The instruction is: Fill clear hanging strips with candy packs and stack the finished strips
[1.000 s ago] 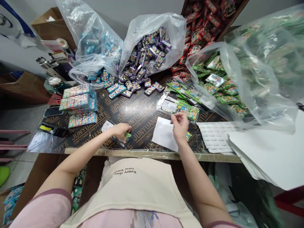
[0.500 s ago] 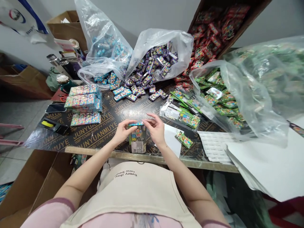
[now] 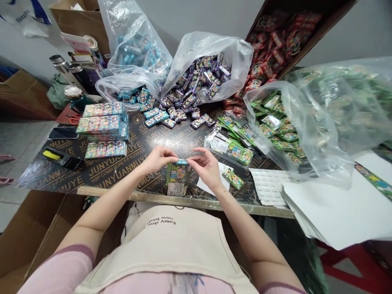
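At the table's front edge, a printed plastic bag (image 3: 178, 176) with green lettering and a see-through part hangs between my hands. My left hand (image 3: 161, 158) pinches its upper left corner with thumb and forefinger. Thumb and forefinger of my right hand (image 3: 206, 165) grip the upper right corner, the other fingers lifted. Along the bag's top shows a narrow blue printed piece (image 3: 182, 161); whether it is a packet inside the mouth, I cannot tell. Right of my hands lies a small green packet (image 3: 233, 178), partly over a white sheet (image 3: 211, 185).
Stacked boxed packs (image 3: 102, 124) stand left, near a tape dispenser (image 3: 58, 157) and a phone (image 3: 63, 132). Behind are plastic bags of blue (image 3: 143, 96), purple (image 3: 202, 77) and green packets (image 3: 278, 122). More printed bags (image 3: 234, 151), a label sheet (image 3: 269, 185) and white paper (image 3: 337, 200) lie right.
My hands have drawn slightly apart along the bag's top, and the right one has shifted a little to the right. The view has moved slightly.
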Tool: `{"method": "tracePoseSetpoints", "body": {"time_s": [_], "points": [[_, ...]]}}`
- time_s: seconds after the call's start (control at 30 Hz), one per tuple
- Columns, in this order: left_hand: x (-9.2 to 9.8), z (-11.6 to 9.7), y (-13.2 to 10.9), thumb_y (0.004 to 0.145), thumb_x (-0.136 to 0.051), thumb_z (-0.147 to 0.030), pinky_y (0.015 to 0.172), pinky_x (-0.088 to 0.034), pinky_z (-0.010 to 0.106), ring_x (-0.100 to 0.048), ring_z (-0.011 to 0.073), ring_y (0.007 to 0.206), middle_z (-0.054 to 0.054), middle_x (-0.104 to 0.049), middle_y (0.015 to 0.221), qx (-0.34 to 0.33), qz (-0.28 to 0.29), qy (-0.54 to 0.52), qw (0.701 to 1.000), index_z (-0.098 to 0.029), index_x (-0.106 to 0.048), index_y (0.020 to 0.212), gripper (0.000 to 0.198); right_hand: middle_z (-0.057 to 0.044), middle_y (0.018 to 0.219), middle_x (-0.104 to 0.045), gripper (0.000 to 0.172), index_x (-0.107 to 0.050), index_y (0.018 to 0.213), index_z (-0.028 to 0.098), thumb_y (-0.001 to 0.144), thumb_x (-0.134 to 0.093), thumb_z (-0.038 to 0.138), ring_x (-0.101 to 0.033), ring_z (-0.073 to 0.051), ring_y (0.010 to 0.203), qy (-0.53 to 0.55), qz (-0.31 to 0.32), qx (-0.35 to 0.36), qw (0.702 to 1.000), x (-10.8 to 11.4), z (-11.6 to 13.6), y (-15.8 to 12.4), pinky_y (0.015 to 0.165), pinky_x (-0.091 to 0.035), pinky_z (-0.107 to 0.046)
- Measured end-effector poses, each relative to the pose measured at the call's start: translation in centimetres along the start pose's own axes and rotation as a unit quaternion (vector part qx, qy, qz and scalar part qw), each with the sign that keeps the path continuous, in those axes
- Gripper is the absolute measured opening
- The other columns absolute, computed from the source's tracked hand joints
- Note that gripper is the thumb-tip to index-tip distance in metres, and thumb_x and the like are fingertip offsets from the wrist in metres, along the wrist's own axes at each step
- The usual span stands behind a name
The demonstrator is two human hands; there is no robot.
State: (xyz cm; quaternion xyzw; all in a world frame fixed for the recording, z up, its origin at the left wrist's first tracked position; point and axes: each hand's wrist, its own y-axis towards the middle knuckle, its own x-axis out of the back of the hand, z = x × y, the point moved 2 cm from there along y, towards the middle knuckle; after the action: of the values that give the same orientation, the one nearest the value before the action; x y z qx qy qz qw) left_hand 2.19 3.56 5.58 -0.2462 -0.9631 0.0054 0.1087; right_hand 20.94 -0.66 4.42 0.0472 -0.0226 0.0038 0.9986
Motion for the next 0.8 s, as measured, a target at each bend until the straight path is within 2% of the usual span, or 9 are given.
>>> {"method": "tracePoseSetpoints", "body": {"time_s": [0.2,0.33,0.43,0.5,0.67,0.8], "points": [[-0.3,-0.7,-0.4,0.071,-0.071,-0.032,0.059,-0.048,0.023,-0.064,0.0145,0.062,0.006,-0.073,0.07,-0.003,0.018,0.015,1.0,-0.011,-0.074,0.076,0.021,0.0,0.077,-0.072,0.032,-0.055,0.1,0.024,0.073,-0.073,0.032,-0.07,-0.017,0.07,-0.013,0.0,0.008,1.0,0.5,0.1,-0.3,0.067,-0.056,-0.031],[-0.1,0.3,-0.8,0.068,-0.074,-0.033,0.065,-0.051,0.025,-0.066,0.0155,0.069,0.007,-0.074,0.08,0.04,0.03,-0.071,0.996,-0.013,-0.074,0.086,0.027,-0.001,0.078,-0.073,0.031,-0.055,0.098,0.024,0.074,-0.073,0.034,-0.071,-0.018,0.073,-0.016,-0.01,0.013,1.0,0.7,0.0,-0.6,0.067,-0.056,-0.032],[-0.1,1.6,-1.1,0.059,-0.082,-0.029,0.072,-0.052,0.026,-0.068,0.0164,0.077,0.008,-0.074,0.089,0.085,0.022,-0.186,0.979,-0.014,-0.073,0.097,0.042,0.0,0.076,-0.072,0.035,-0.054,0.096,0.023,0.071,-0.075,0.036,-0.07,-0.018,0.07,0.009,-0.034,-0.005,0.999,0.9,-0.3,-0.6,0.066,-0.056,-0.031],[-0.3,2.4,-1.2,0.055,-0.084,-0.028,0.074,-0.052,0.027,-0.068,0.0163,0.078,0.009,-0.074,0.09,0.119,0.008,-0.255,0.959,-0.014,-0.073,0.097,0.046,0.002,0.072,-0.071,0.037,-0.053,0.094,0.023,0.069,-0.076,0.036,-0.07,-0.017,0.067,0.036,-0.045,-0.024,0.998,0.9,-0.5,-0.4,0.065,-0.056,-0.03],[-1.2,3.2,-1.2,0.055,-0.084,-0.025,0.078,-0.052,0.03,-0.067,0.0158,0.078,0.008,-0.073,0.086,0.179,0.013,-0.344,0.922,-0.014,-0.074,0.085,0.033,0.005,0.063,-0.068,0.036,-0.051,0.092,0.024,0.068,-0.075,0.034,-0.068,-0.016,0.059,0.083,-0.061,-0.063,0.993,0.9,-0.8,0.3,0.057,-0.054,-0.027],[-1.3,3.3,-0.7,0.056,-0.079,-0.015,0.073,-0.052,0.029,-0.067,0.016,0.078,0.008,-0.073,0.09,0.224,0.007,-0.348,0.91,-0.015,-0.074,0.082,0.026,0.006,0.06,-0.067,0.037,-0.05,0.092,0.024,0.066,-0.076,0.033,-0.067,-0.015,0.057,0.08,-0.051,-0.085,0.992,0.7,-0.8,1.0,0.05,-0.051,-0.024]]}}
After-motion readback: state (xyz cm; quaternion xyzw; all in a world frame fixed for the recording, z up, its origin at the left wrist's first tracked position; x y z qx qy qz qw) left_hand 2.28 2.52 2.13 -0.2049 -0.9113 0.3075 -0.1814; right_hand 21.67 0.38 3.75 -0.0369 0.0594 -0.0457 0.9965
